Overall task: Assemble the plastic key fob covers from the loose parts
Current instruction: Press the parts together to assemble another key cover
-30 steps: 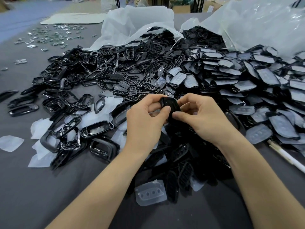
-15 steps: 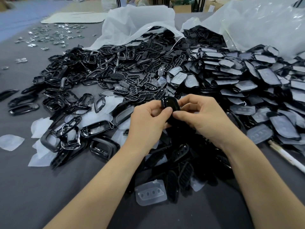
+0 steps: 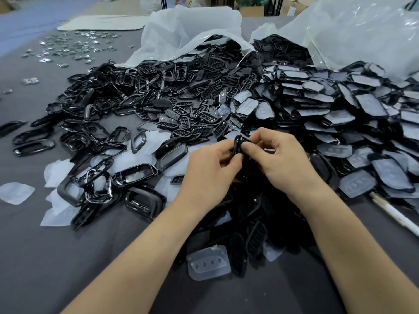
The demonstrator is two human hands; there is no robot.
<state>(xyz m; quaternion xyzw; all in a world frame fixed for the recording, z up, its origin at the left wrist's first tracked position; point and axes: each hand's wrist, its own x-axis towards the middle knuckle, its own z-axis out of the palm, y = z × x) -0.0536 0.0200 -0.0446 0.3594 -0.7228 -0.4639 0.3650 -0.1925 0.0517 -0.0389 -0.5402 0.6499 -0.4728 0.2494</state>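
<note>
Black plastic key fob cover (image 3: pixel 238 143): bottom is hiding behind left hand (image 3: pixel 208 171), right hand (image 3: pixel 283 162).
White plastic stick (image 3: pixel 394 217): right of cover, running off edge.

Two hands, the left hand (image 3: pixel 208 168) and the right hand (image 3: pixel 285 162), pinch one black part (image 3: pixel 238 143); whether it is a single piece or two joined cannot be told. Two bags (image 3: pixel 192 30) lie at the far edge of the table (image 3: pixel 45 268). Frames (image 3: pixel 102 103) in the left heap, plates (image 3: pixel 188 123) in the middle and backs (image 3: pixel 317 109) toward the right edge are each too many to count. One clear pad (image 3: pixel 208 261) lies alone near the front edge; the others among the backs are uncountable. One film (image 3: pixel 15 192) lies apart near the left edge, with several overlapping beside it. There is one stick (image 3: pixel 394 214), one board (image 3: pixel 102 22), and dozens of metal bits (image 3: pixel 74 45).
</note>
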